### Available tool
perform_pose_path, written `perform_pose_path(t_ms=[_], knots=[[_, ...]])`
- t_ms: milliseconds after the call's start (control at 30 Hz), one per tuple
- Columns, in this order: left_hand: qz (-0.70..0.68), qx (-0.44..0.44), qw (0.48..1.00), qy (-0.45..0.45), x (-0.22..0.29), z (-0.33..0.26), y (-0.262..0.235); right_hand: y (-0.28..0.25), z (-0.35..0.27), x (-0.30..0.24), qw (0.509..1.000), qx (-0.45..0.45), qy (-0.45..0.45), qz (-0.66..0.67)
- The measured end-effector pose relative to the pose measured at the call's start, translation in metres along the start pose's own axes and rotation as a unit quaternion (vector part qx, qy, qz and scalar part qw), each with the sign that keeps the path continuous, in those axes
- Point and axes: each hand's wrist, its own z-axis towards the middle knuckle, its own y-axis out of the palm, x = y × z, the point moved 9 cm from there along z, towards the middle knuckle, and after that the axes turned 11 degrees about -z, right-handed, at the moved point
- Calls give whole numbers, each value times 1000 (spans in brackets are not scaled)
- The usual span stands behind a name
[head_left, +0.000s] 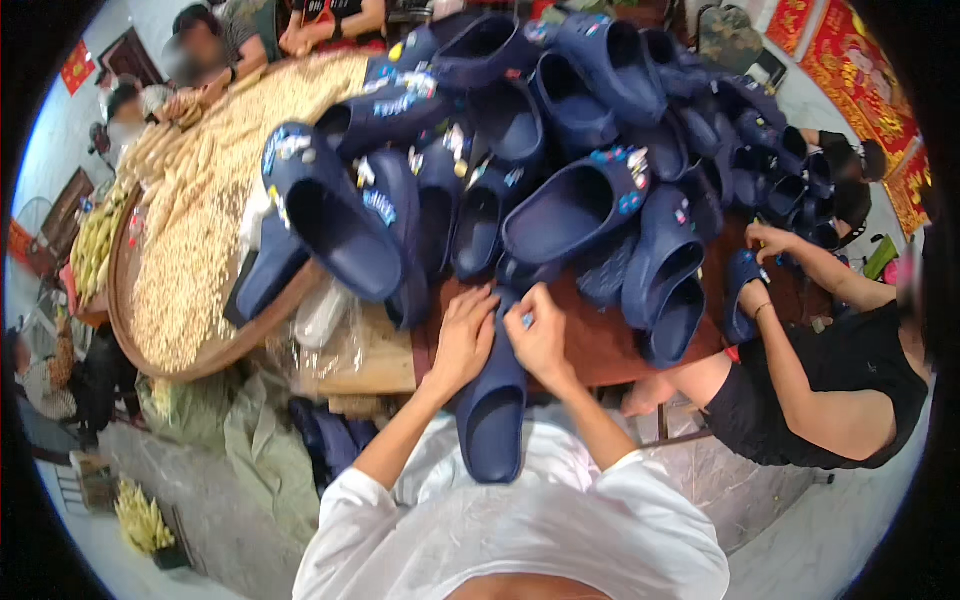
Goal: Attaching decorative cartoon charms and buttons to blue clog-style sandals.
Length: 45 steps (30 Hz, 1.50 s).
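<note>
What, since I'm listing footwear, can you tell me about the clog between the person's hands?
The clog is dark blue, smooth and rather matte, like moulded foam or rubber. It is opening-side up, rounded heel toward the white-clothed lap, toe toward the table. The left hand holds its front from the left; the right hand, fingers curled by a small light-blue piece, is at its right side. The hands partly hide the toe.

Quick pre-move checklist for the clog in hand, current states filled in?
1. Left hand against the clog: ok.
2. Right hand at its upper, fingers curled: ok.
3. Small light-blue piece by those fingers, fully seated: cannot tell.
4. Clog opening facing the wearer: ok.
5. Clog pile well away from the toe: not ok, close beyond it.
6. Co-worker's hands apart from this clog: ok.
</note>
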Motion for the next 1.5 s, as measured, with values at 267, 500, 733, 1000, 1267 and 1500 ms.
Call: perform_pose_path(t_ms=[267, 500, 733, 1000, 1267, 1500], knots=[[7, 44, 999, -6, 7, 17, -7, 2, 4, 75, 996, -37, 64, -45], [5, 84, 996, -35, -5, 14, -9, -14, -15, 18, 994, -62, 39, -86], [-7, 101, 994, -28, 8, 12, -7, 0, -44, 22, 977, -166, 111, -76], [-99, 142, 984, -42, 2, 5, -15, -3, -52, 20, 997, -53, 34, -44], [-244, 212, 939, -117, -54, 3, -27, 2, -38, 88, 982, -45, 158, 89], [-87, 145, 980, -101, -45, 32, -32, -10, -6, 52, 989, -39, -5, -145]])
